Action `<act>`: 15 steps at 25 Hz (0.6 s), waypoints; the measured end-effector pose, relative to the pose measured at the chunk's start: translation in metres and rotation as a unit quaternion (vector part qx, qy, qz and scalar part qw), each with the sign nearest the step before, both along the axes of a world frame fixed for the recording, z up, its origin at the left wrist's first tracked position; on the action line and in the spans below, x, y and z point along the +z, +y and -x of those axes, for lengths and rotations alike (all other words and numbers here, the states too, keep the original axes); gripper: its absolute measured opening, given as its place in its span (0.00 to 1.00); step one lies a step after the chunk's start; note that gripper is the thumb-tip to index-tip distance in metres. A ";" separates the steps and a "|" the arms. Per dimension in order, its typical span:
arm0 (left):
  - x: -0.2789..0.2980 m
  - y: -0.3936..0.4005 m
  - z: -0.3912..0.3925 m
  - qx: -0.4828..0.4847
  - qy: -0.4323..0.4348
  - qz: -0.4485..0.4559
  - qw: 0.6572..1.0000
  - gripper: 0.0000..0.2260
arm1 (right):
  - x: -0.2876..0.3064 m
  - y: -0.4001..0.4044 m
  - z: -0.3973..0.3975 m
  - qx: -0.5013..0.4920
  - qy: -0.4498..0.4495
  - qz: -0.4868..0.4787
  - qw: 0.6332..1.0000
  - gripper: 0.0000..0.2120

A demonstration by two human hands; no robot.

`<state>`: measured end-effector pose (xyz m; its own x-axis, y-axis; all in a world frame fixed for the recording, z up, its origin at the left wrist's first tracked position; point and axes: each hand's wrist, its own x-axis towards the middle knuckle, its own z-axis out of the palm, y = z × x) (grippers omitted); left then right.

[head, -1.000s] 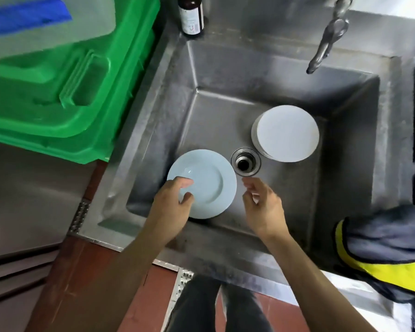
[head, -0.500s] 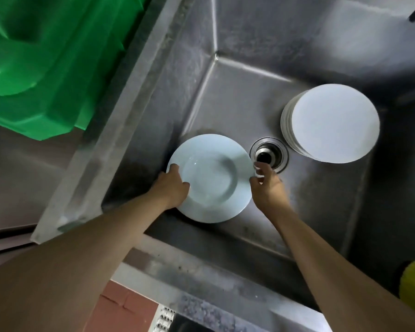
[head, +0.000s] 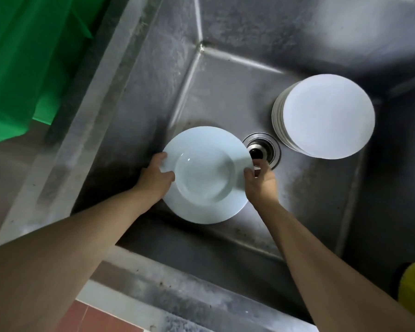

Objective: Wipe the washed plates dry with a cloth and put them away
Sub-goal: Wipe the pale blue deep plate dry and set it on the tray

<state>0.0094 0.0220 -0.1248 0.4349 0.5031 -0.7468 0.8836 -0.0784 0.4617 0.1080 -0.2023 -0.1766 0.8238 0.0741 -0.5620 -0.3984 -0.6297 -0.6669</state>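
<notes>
A pale blue plate sits low in the steel sink, toward the basin's near-left part, its hollow facing up. Whether it rests on the sink floor or is lifted just clear of it cannot be told. The left hand holds its left rim: the thumb lies over the top of the rim and the fingers curl beneath it, so the grip on that side is closed around the plate. The right hand holds the right rim the same way, thumb on top and fingers tucked under the edge, just beside the drain, which lies in the middle of the sink floor.

Past the drain, toward the far-right corner of the basin, stands a stack of white plates, well apart from the held plate. The stack looks bottom-up, showing a flat round face.

Beyond the sink's left rim, a green plastic bin fills the far-left corner of the view. At the near-right edge, a scrap of yellow and dark cloth peeks in beside the basin. Red floor tile shows below the sink's near rim.
</notes>
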 end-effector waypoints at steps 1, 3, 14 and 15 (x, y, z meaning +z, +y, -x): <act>0.004 0.000 -0.003 0.000 -0.022 0.003 1.000 0.32 | 0.006 -0.005 -0.002 -0.021 -0.001 0.001 1.000 0.11; 0.013 -0.004 -0.010 0.009 -0.046 0.000 0.999 0.33 | 0.019 -0.016 -0.006 -0.057 -0.011 0.009 0.998 0.09; 0.069 -0.024 -0.030 0.076 -0.054 0.002 0.996 0.09 | 0.080 -0.061 -0.012 -0.136 0.102 0.021 0.985 0.10; 0.073 -0.027 -0.036 0.100 -0.047 0.018 0.994 0.06 | 0.085 -0.062 -0.011 -0.151 0.138 0.016 0.979 0.10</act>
<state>0.0455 -0.0046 -0.0522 0.3972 0.5595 -0.7275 0.8331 0.1126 0.5415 0.1193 -0.2646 -0.0921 0.6211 -0.1704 -0.7650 -0.7323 -0.4740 -0.4890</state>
